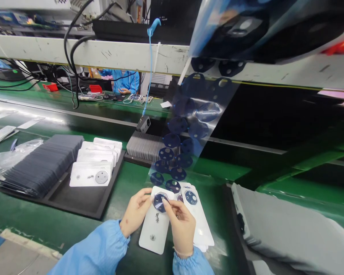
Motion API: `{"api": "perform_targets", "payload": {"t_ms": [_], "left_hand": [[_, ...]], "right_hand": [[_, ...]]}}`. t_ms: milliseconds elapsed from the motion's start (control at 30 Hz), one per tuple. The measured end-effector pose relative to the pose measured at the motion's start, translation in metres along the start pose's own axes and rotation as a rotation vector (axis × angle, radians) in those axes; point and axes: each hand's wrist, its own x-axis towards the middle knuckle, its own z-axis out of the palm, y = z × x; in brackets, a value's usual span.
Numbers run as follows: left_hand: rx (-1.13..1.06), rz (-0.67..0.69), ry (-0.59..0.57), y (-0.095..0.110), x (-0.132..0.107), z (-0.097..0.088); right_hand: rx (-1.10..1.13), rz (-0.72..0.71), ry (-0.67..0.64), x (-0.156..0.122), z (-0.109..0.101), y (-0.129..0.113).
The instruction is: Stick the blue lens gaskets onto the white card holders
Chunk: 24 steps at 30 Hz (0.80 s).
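Observation:
My left hand (136,214) grips the upper left edge of a white phone back cover (154,229) that lies on the green mat. My right hand (182,221) pinches a round dark blue film sticker (159,201) over the cover's camera ring. A second white cover (196,217) with a blue ring lies under and to the right of it. A long clear strip of round blue stickers (183,137) hangs down from above to just beyond my hands.
A black tray (83,198) at left holds stacked dark covers (43,162) and white covers (96,164). A row of grey parts (145,147) stands behind. A grey bin (281,233) sits at right. Another person in blue (126,81) works beyond the conveyor.

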Motion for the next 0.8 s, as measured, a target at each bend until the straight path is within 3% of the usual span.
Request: {"api": "perform_targets", "payload": {"t_ms": [800], "left_hand": [[0.008, -0.005, -0.008, 0.0027, 0.0004, 0.0020]], "right_hand": [[0.004, 0.012, -0.018, 0.0003, -0.0001, 0.0049]]}}
